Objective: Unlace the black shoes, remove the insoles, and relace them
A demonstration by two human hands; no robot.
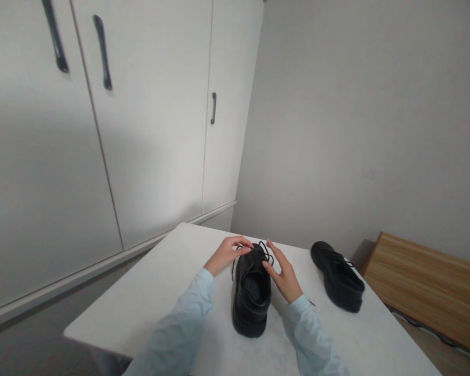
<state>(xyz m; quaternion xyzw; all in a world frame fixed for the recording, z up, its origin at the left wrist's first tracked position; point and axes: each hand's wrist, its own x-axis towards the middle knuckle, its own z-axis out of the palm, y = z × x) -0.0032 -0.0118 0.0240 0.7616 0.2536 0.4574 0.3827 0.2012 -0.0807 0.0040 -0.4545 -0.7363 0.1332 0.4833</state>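
Note:
A black lace-up shoe (251, 303) stands on the white table, its heel toward me and its toe pointing away. My left hand (231, 251) is at the upper left of the shoe, with thumb and fingertips pinched together on a lace near the tongue. On the right side, my right hand (282, 271) has its thumb at the shoe's collar and its fingers stretched apart from it, beside a loose loop of lace. Nothing shows between those fingers.
A second black shoe (337, 277) rests near the right edge of the white table (149, 292). Beyond that edge is a wooden surface (426, 282) with a cable below it. White cabinet doors (156, 115) with dark handles rise at the left, a grey wall behind.

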